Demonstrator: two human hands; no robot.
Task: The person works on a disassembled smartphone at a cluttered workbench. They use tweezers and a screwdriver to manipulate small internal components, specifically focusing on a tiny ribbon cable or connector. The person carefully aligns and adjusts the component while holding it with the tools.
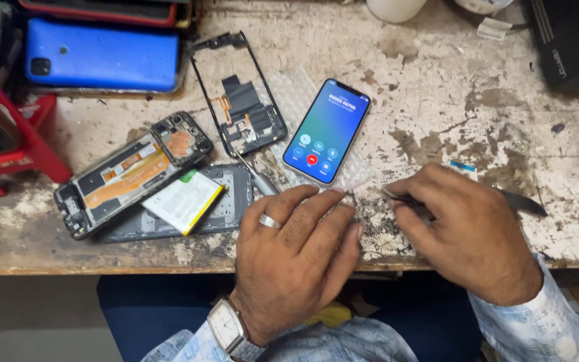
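My left hand (296, 258) covers whatever lies under its fingers (323, 208); I can't tell what they press. The tweezers (403, 199) vanish into my right hand (467, 234), their tip too small to read. The frame's top edge cuts off 1 white cup (395, 8).

One lit screen, one labelled battery, a strip of bubble wrap

A smartphone (327, 131) lies tilted mid-counter, its rounded screen glowing blue with small white round icons and one red. It rests on clear bubble wrap (296, 94). To its left, a flat white battery (183, 200) shows green and yellow edging.
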